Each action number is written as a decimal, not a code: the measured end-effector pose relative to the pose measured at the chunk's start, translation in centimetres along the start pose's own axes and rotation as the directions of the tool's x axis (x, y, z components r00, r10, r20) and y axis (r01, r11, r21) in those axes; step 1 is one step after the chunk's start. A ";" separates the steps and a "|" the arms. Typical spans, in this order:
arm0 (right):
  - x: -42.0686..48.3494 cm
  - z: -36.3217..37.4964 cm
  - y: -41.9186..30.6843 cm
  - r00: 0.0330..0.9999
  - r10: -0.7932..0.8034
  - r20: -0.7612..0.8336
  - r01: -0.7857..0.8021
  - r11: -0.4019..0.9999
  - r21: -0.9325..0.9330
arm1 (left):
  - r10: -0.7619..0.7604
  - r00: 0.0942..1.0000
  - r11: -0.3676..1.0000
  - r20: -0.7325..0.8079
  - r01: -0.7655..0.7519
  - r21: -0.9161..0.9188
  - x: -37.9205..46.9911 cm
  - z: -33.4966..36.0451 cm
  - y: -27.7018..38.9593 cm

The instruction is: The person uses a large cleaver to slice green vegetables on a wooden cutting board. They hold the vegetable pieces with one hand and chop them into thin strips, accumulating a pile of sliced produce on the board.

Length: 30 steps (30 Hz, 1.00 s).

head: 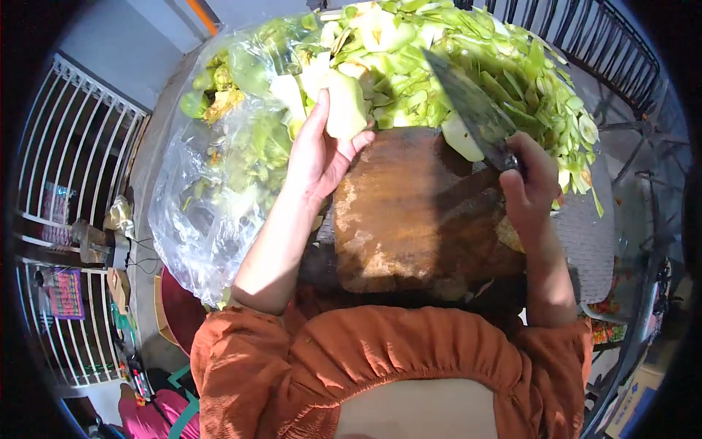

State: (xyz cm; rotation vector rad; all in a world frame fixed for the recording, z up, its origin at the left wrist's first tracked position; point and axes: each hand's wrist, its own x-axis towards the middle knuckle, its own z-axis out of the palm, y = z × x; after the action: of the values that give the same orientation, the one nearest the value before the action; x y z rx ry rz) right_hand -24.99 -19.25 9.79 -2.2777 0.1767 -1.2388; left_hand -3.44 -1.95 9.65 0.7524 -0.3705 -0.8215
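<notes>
My left hand (315, 148) holds up a peeled pale green fruit or vegetable (345, 104), its thumb on the near side. My right hand (529, 175) grips the handle of a broad-bladed knife (466, 101), the blade slanting up and to the left. A pale cut slice (463, 137) lies at the blade's left edge; whether it clings to the blade I cannot tell. Below both hands sits a worn wooden cutting board (395, 208), partly in shadow. Behind it rises a large heap of green peelings and slices (417, 77).
A clear plastic bag (219, 219) with green pieces inside spreads left of the board. White metal bars (77, 153) stand at far left, a dark metal railing (609, 49) at upper right. A maroon round object (181, 313) is low on the left, a cardboard box (630, 403) at lower right.
</notes>
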 end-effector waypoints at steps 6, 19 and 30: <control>0.8 0.3 -1.4 0.993 -0.064 0.101 0.073 0.993 -0.091 | -0.097 0.965 0.941 0.244 0.169 -0.295 0.7 -2.1 -0.9; 1.1 0.3 -2.0 0.977 -0.142 0.158 0.160 0.982 -0.105 | -0.080 0.988 0.970 0.133 0.108 -0.219 0.6 -1.0 -0.6; 0.7 1.1 -4.7 0.897 -0.308 0.317 0.363 0.922 -0.132 | -0.180 0.882 0.939 0.436 0.286 -0.190 0.4 -2.0 -2.2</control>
State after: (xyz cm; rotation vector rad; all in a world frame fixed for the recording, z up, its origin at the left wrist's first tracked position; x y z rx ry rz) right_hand -24.30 -15.10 12.20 -2.7103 -0.2310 -1.0620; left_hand -3.17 -2.32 6.67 0.3842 -0.5488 -1.2412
